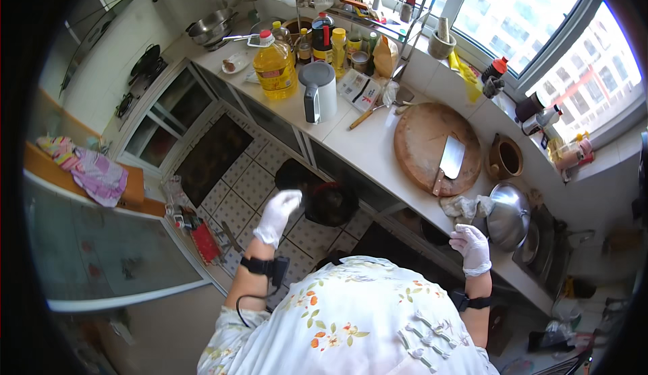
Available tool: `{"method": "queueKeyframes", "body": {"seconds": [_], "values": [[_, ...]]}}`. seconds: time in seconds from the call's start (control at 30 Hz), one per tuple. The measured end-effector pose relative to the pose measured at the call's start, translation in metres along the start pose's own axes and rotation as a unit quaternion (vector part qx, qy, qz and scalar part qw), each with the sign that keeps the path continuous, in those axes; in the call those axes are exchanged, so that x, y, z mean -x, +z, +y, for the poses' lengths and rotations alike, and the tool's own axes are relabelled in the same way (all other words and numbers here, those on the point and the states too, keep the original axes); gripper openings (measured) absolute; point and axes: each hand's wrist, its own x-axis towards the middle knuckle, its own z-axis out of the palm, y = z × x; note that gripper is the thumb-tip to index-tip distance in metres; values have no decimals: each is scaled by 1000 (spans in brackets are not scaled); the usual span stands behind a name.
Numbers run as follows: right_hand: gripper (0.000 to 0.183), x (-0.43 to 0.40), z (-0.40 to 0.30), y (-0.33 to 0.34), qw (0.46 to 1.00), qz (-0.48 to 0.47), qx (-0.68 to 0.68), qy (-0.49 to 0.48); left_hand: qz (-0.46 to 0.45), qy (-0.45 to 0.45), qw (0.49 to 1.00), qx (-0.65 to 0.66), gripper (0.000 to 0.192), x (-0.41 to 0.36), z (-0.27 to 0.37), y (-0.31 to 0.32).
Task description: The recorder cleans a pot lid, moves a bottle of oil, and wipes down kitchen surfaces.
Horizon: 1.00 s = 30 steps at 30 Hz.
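My left hand, in a white glove, hangs over the tiled floor with its fingers loosely bent and nothing visible in it. Below it in depth are dark round containers by the cabinet front. Also gloved, my right hand is half curled near the counter's front edge and appears to hold nothing. Closest to it are a crumpled cloth and a shiny metal dome, perhaps a wok lid. A cleaver lies flat on a thick round wooden chopping board farther along the counter.
On the counter stand an electric kettle, a large oil bottle and several sauce bottles. A brown clay pot sits beside the board. A sink lies right; a stone mortar stands by the window.
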Motion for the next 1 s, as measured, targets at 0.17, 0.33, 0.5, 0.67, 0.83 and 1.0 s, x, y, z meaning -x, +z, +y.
{"method": "queueKeyframes", "body": {"seconds": [0.17, 0.33, 0.5, 0.67, 0.83, 1.0], "values": [[27, 19, -5, 43, 999, 44, 17, -12, 7, 83, 996, -24, 35, -156, 20, -17], [30, 1, -2, 47, 996, 58, 40, 62, 25, 76, 991, -109, 46, -292, 10, -28], [27, -42, 42, 10, 984, 130, 13, 121, -7, 22, 999, -44, 40, -353, 15, 12], [55, -124, 132, -36, 879, 360, 313, -2, 56, -145, 986, -67, 48, -390, 3, 9], [74, -179, 81, -35, 758, 431, 474, 123, -1, -213, 977, -3, 51, -381, 23, -1], [35, -215, 133, -92, 812, 345, 425, 202, -14, -172, 984, 51, 51, -385, 23, 13]]}}
